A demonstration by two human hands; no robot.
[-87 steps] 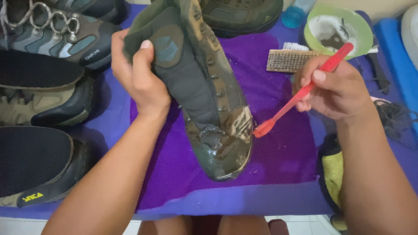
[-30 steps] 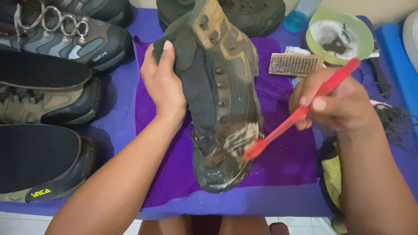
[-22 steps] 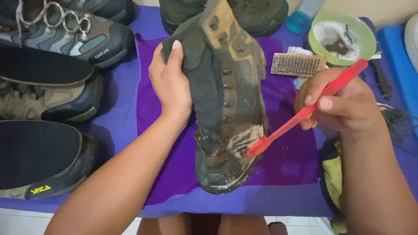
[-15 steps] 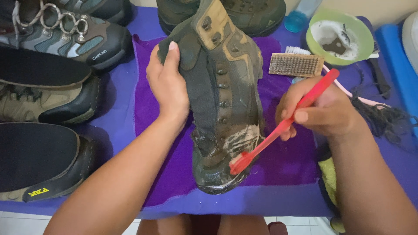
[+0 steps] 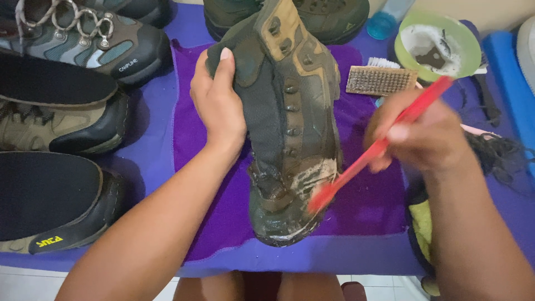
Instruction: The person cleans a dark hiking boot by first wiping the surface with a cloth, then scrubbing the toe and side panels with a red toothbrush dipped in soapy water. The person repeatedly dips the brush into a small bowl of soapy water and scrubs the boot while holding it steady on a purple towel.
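A dark green and brown hiking boot (image 5: 290, 128) with no laces lies on a purple cloth (image 5: 368, 206), toe towards me. My left hand (image 5: 218, 106) grips its ankle collar from the left. My right hand (image 5: 423, 136) holds a red toothbrush (image 5: 379, 147). Its bristle end presses on the soapy white patch on the right side of the boot's toe. The right hand and the brush are blurred by motion.
Other boots (image 5: 78, 39) and dark insoles (image 5: 47, 192) lie on the left, and another boot (image 5: 329, 17) at the back. A wooden brush (image 5: 382, 79), a green bowl (image 5: 468, 47) with foam, a blue bottle cap (image 5: 383, 25) and black laces (image 5: 501, 161) sit right.
The red toothbrush has moved back and forth over the boot's toe side, leaving more white foam there. My left hand has kept its grip on the boot's collar.
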